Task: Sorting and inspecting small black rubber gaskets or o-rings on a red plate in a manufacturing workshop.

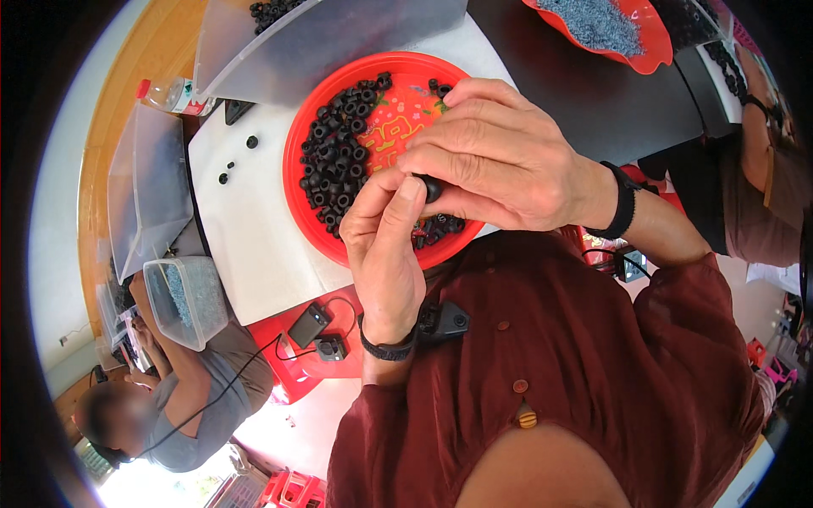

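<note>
Over the round red tray (296, 182), my two hands meet at a small black rounded plastic part (433, 188). The thumb and fingers of my left hand (385, 245) are closed on its near left side. My right hand (517, 161) curls around it from the right, its fingers covering most of the part. Many small black hollow plastic parts (337, 161) are heaped along the tray's left side. More black pieces (440, 227) lie beneath my hands, partly hidden, and a few small ones (439, 87) rest near the far rim.
Loose black pieces (251, 142) lie on the white board (246, 237). Beyond the tray stands a clear plastic bin (339, 46); a red-capped bottle (176, 96) is left of it. A red dish (656, 42) holds grey-blue bits. People sit left (190, 406) and right (762, 195).
</note>
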